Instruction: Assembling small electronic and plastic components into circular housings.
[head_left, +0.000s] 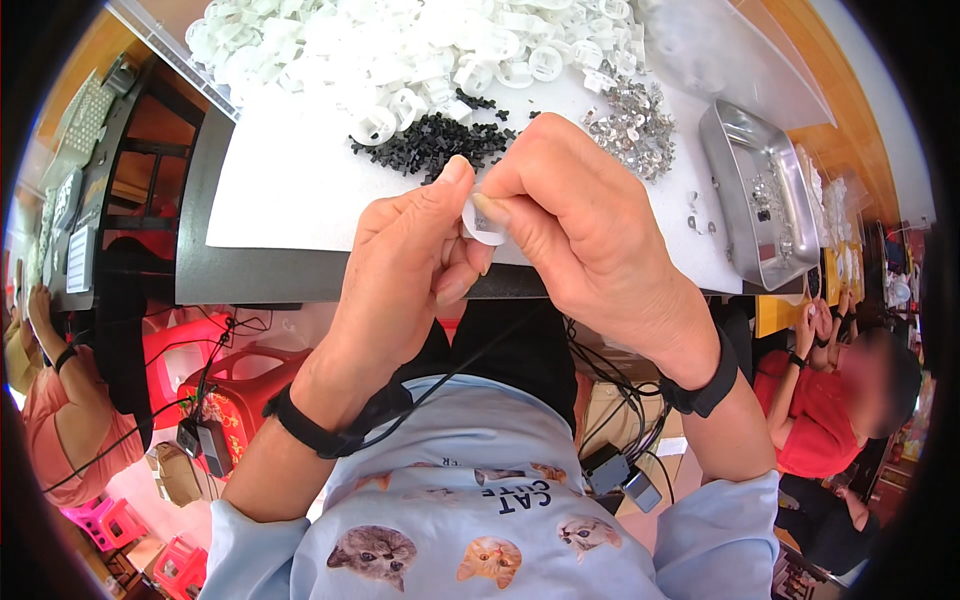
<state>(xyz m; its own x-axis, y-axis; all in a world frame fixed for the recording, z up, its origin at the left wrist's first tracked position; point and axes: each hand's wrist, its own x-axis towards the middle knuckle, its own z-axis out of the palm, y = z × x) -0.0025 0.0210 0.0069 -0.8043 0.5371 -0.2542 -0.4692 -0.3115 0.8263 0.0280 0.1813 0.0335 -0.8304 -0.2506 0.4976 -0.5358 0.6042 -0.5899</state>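
Observation:
Close in front of me, above the table's front edge, both hands meet at one round white plastic part (484,228). My left hand (400,260) grips it from the left, thumb up and fingers curled beneath. The thumb and forefinger of my right hand (595,215) pinch at its upper right side; whether a smaller piece sits between them is hidden. Just beyond my hands lies a heap of small black cross-shaped pieces (425,148). A heap of small shiny metal clips (640,125) lies beyond my right hand.
A large pile of white plastic parts (390,45) covers the far side of the white sheet (280,190). At the right stands a metal tray (732,185) with some small pieces inside. Cables (620,390) hang below the table. Other people sit at far left and right.

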